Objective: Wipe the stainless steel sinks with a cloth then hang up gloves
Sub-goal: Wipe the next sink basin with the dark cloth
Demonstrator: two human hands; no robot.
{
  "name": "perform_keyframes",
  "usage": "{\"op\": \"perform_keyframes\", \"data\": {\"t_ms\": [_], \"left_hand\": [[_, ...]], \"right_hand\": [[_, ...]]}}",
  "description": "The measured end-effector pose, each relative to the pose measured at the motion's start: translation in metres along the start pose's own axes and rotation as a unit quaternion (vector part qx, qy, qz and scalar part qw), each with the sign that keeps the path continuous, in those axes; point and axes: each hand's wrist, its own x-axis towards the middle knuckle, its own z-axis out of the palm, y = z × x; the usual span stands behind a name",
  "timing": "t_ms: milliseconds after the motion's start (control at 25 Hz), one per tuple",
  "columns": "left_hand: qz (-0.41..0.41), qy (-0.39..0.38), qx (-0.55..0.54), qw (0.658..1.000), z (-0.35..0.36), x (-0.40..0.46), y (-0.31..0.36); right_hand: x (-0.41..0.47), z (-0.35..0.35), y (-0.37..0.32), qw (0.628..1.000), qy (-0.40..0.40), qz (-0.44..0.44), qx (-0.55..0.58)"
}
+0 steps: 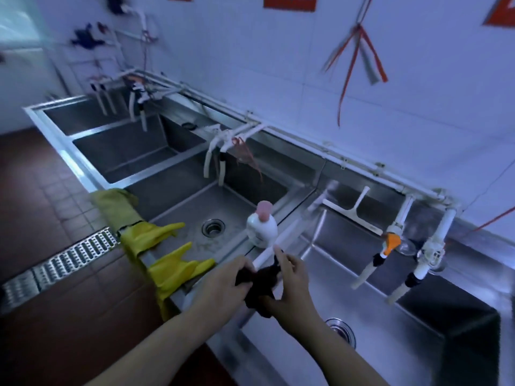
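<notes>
Dark cloth [260,285] — bunched between both hands | left [223,285], right [292,285] gripping

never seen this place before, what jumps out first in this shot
Two bare hands, left and right, grip a dark cloth between them at the front rim between two sinks. Left of them, bright yellow gloves hang over the front rim of the long steel sinks. A white bottle with a pink cap stands on the divider just behind the hands.
</notes>
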Motion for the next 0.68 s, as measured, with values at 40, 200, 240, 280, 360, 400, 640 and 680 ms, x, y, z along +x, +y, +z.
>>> {"op": "perform_keyframes", "data": {"t_ms": [40, 200, 240, 280, 360, 400, 640, 680], "left_hand": [[0.003, 0.008, -0.009, 1.000, -0.021, -0.003, -0.012], [-0.007, 0.069, -0.010, 0.998, -0.111, -0.020, -0.077], [-0.017, 0.089, -0.006, 0.996, -0.134, -0.024, -0.096], [-0.026, 0.101, -0.007, 0.994, -0.156, -0.027, -0.114], [-0.031, 0.110, -0.002, 0.993, -0.195, -0.028, -0.146], [-0.033, 0.114, 0.003, 0.993, -0.210, -0.027, -0.157], [-0.031, 0.119, 0.011, 0.992, -0.287, 0.013, -0.201], [-0.025, 0.113, 0.006, 0.993, -0.294, 0.026, -0.203]], "right_hand": [[0.010, 0.013, -0.014, 0.999, 0.003, -0.027, -0.042], [0.050, 0.087, -0.088, 0.990, -0.044, -0.065, -0.121], [0.057, 0.109, -0.108, 0.991, -0.062, -0.060, -0.106], [0.063, 0.129, -0.125, 0.992, -0.077, -0.044, -0.087], [0.074, 0.164, -0.155, 0.994, -0.086, -0.029, -0.062], [0.078, 0.178, -0.165, 0.995, -0.078, -0.032, -0.058], [0.128, 0.221, -0.215, 0.998, 0.003, -0.044, -0.043], [0.141, 0.220, -0.218, 0.998, 0.023, -0.051, -0.040]]}}
